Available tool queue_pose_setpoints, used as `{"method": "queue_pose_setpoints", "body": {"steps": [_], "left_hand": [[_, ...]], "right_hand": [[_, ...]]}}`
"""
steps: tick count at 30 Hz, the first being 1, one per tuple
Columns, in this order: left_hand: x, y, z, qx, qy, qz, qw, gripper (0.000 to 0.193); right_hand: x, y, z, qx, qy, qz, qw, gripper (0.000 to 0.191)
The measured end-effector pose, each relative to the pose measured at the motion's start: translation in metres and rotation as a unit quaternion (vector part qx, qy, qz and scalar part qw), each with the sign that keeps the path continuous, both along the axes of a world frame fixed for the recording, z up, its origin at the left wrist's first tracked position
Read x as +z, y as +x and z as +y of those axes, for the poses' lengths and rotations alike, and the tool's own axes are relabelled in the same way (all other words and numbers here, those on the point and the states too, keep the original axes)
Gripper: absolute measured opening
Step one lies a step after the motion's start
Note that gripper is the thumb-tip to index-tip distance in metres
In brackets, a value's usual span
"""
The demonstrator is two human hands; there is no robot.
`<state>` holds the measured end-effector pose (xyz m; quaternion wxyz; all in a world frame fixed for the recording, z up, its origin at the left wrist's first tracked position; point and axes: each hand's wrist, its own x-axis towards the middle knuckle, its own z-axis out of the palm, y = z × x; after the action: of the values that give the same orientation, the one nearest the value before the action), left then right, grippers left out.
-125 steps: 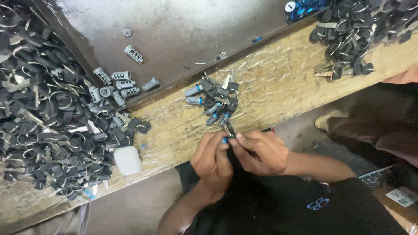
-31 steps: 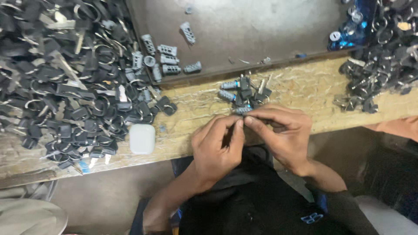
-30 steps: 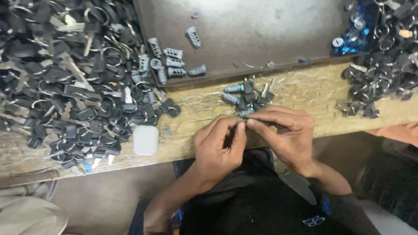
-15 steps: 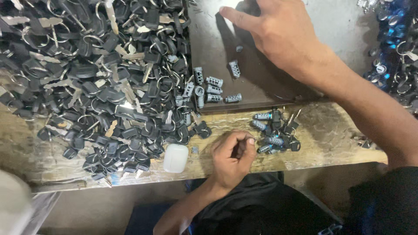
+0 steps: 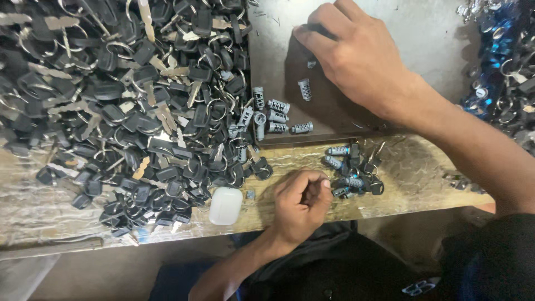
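- Right hand (image 5: 356, 58): I see it stretched far forward over the grey metal tray (image 5: 401, 22), palm down, fingers drawn together with their tips pressed to the tray floor near its upper left part. Whether anything lies under the fingertips I cannot tell.
- Loose lock cylinder (image 5: 304, 89): a small ribbed metal piece, lying alone on the tray just beside the right hand's thumb side, not touched.
- Left hand (image 5: 301, 203): I see it curled into a loose fist at the near edge of the wooden bench (image 5: 418, 178), fingers folded onto the palm; what it encloses, if anything, is hidden.
- Small cluster of cylinders with keys (image 5: 351, 170): on the bench, just right of the left hand, touching or nearly touching its knuckles.
- Row of lock cylinders (image 5: 273, 114): at the tray's lower left corner, well apart from both hands.
- Heap of black-headed keys (image 5: 122, 106): covers the bench's left half.
- White rounded case (image 5: 225, 205): at the heap's near edge, left of the left hand.
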<state>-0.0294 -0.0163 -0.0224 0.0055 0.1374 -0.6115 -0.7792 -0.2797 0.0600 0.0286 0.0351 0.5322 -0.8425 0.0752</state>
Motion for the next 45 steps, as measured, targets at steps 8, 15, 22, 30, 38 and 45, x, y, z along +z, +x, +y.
{"method": "queue_pose_setpoints", "body": {"steps": [8, 15, 22, 30, 38, 45], "left_hand": [[-0.002, -0.002, 0.002, 0.025, 0.011, 0.008, 1.0, 0.009], [-0.006, 0.0, 0.002, 0.031, 0.017, -0.013, 0.999, 0.007], [-0.001, 0.018, 0.01, 0.015, 0.22, -0.019, 0.975, 0.007], [0.023, 0.049, 0.028, -0.006, 0.285, -0.062, 0.957, 0.014], [0.03, 0.074, 0.033, -0.013, 0.294, -0.003, 0.956, 0.014], [0.022, 0.063, 0.016, -0.024, 0.254, -0.039, 0.966, 0.015]], "right_hand": [[-0.018, -0.008, 0.017, -0.024, -0.028, -0.068, 0.997, 0.012], [0.016, 0.008, 0.007, -0.042, -0.035, -0.099, 0.994, 0.008], [0.039, 0.182, 0.064, -0.143, -0.192, -0.169, 0.956, 0.032], [0.011, 0.271, 0.085, -0.252, -0.257, -0.044, 0.932, 0.025], [0.017, 0.282, 0.085, -0.19, -0.323, 0.063, 0.925, 0.019], [0.034, 0.265, 0.09, -0.184, -0.321, -0.115, 0.922, 0.029]]}}
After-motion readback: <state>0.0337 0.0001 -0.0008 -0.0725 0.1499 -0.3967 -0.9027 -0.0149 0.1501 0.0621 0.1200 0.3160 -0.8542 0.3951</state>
